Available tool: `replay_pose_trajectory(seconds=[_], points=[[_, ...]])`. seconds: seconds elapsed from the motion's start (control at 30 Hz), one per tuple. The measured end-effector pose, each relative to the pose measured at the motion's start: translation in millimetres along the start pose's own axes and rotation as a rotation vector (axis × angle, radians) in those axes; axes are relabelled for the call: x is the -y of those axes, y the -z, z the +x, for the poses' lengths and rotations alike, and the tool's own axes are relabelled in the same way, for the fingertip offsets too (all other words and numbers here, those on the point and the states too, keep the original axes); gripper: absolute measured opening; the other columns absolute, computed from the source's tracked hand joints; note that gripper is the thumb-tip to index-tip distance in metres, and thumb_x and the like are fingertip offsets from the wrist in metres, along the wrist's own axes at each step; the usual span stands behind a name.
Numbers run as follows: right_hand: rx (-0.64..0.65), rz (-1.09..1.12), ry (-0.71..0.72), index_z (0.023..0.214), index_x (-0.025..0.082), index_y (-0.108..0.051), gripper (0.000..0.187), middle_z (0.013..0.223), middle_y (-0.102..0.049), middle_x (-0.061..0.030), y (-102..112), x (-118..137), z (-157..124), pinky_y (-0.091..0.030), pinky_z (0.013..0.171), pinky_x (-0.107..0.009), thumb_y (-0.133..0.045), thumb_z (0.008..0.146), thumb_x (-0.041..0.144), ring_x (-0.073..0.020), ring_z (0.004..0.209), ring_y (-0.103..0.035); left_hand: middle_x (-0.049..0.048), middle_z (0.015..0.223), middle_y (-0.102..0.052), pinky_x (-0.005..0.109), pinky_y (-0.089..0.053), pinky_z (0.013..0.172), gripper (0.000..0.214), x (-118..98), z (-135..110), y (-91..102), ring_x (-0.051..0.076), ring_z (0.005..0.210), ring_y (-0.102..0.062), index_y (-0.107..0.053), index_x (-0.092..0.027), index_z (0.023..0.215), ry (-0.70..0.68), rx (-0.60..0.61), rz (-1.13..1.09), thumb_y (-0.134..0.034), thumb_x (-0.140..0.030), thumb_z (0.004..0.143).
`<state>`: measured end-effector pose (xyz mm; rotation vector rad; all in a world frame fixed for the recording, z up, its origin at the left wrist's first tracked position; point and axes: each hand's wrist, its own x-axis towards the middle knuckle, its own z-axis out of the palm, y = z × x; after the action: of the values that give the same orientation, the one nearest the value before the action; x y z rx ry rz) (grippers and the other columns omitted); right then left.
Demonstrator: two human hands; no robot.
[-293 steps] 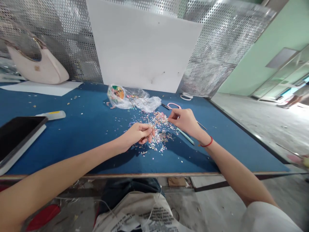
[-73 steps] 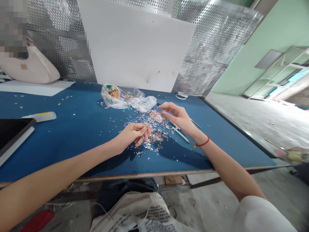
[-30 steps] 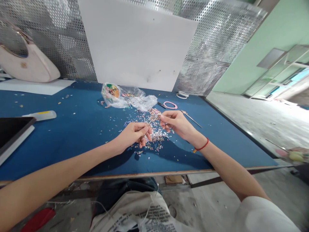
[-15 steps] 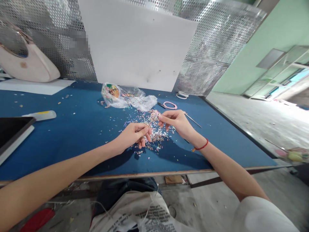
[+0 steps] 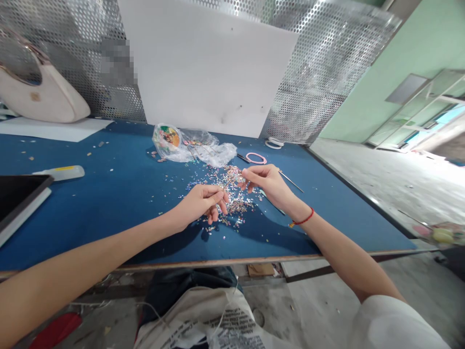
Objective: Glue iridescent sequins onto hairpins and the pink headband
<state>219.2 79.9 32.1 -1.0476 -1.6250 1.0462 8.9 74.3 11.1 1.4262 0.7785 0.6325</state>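
My left hand (image 5: 207,201) is closed, with thumb and forefinger pinching a thin metal-coloured stick (image 5: 226,185) that slants up to the right. My right hand (image 5: 267,184) is closed near the stick's upper end, its thumb and forefinger pressed together; whatever lies between them is too small to make out. Beneath both hands a pile of shiny sequins (image 5: 236,206) spreads over the blue table (image 5: 119,208). Partly under my right hand lies a slim pale green tool (image 5: 271,201). Another thin stick with a gold-coloured end (image 5: 291,181) rests just beyond my right wrist.
Clear plastic bags (image 5: 218,154) with small ornaments lie behind the sequins. A pink ring (image 5: 256,158), a black pen-like item (image 5: 243,158) and white rings (image 5: 274,143) are nearby. At left are a translucent bottle (image 5: 65,173), a dark tablet-like object (image 5: 22,196) and a handbag (image 5: 54,97).
My right hand has shifted slightly to the right, away from my left hand, and more of the pale green tool shows. The left hand has hardly moved and still pinches the stick.
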Motion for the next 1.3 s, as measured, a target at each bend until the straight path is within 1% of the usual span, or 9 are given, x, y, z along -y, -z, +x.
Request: replay_pose_trajectory(seconds=[0.27,0.5,0.73,0.8,0.93,1.13,1.23,1.3], points=[[-0.015,0.008,-0.017,0.058,0.018,-0.066,0.036,0.055,-0.063,-0.0006,-2,-4,1,-0.043,0.047,-0.021,-0.070,0.078,0.047,-0.0075,0.050,-0.053,0.0022,0.067,-0.065,0.013,-0.041,0.037,0.024,3,1,1.7,0.004,0.039,-0.053,-0.059,-0.012,0.079,-0.002,0.060,0.043,-0.056,-0.034,0.090],[0.000,-0.039,0.007,0.059,0.018,-0.069,0.034,0.059,-0.065,-0.0018,1,0,1,-0.045,0.049,-0.022,-0.070,0.079,0.046,-0.0086,0.053,-0.053,0.0027,0.066,-0.065,0.016,-0.040,0.037,0.022,0,0,0.2,0.005,0.039,-0.053,-0.059,-0.013,0.079,0.015,0.034,0.074,-0.048,-0.026,0.093],[-0.006,-0.074,0.025,0.060,0.018,-0.071,0.033,0.058,-0.066,-0.0024,2,-2,1,-0.043,0.050,-0.023,-0.071,0.078,0.046,-0.0082,0.051,-0.053,0.0029,0.065,-0.065,0.016,-0.039,0.037,0.021,1,1,1.2,0.006,0.039,-0.053,-0.060,-0.014,0.078,0.016,0.041,0.072,-0.051,-0.028,0.091],[-0.007,-0.051,0.008,0.060,0.018,-0.070,0.036,0.059,-0.066,-0.0032,2,-2,1,-0.044,0.049,-0.023,-0.070,0.078,0.048,-0.0087,0.052,-0.054,0.0027,0.065,-0.065,0.016,-0.040,0.037,0.021,2,1,1.5,0.006,0.039,-0.054,-0.060,-0.014,0.079,0.018,0.040,0.062,-0.052,-0.028,0.091],[0.006,0.070,-0.084,0.061,0.017,-0.068,0.043,0.061,-0.066,-0.0045,3,-2,1,-0.045,0.048,-0.024,-0.064,0.081,0.056,-0.0111,0.055,-0.059,0.0024,0.065,-0.065,0.016,-0.040,0.038,0.021,1,1,0.9,0.006,0.039,-0.054,-0.060,-0.014,0.078,0.031,0.028,0.044,-0.055,-0.030,0.090],[0.047,0.080,-0.086,0.065,0.018,-0.070,0.029,0.065,-0.067,-0.0036,8,0,2,-0.047,0.051,-0.023,-0.072,0.076,0.045,-0.0116,0.060,-0.061,0.0016,0.064,-0.065,0.015,-0.040,0.037,0.020,-1,0,-0.1,0.005,0.039,-0.053,-0.059,-0.013,0.079,0.023,0.018,0.033,-0.054,-0.028,0.091],[0.020,0.070,-0.076,0.068,0.019,-0.072,0.022,0.063,-0.066,-0.0018,9,0,3,-0.046,0.051,-0.023,-0.075,0.074,0.040,-0.0109,0.059,-0.059,0.0015,0.064,-0.065,0.015,-0.041,0.037,0.019,-1,0,-0.1,0.005,0.039,-0.053,-0.059,-0.013,0.079,0.020,0.017,0.032,-0.054,-0.027,0.091],[0.004,0.054,-0.069,0.070,0.020,-0.073,0.017,0.062,-0.065,-0.0010,9,0,3,-0.045,0.050,-0.023,-0.076,0.072,0.037,-0.0106,0.058,-0.058,0.0016,0.064,-0.065,0.015,-0.041,0.037,0.020,-1,0,-0.1,0.006,0.039,-0.054,-0.059,-0.013,0.079,0.021,0.015,0.043,-0.051,-0.025,0.092]])
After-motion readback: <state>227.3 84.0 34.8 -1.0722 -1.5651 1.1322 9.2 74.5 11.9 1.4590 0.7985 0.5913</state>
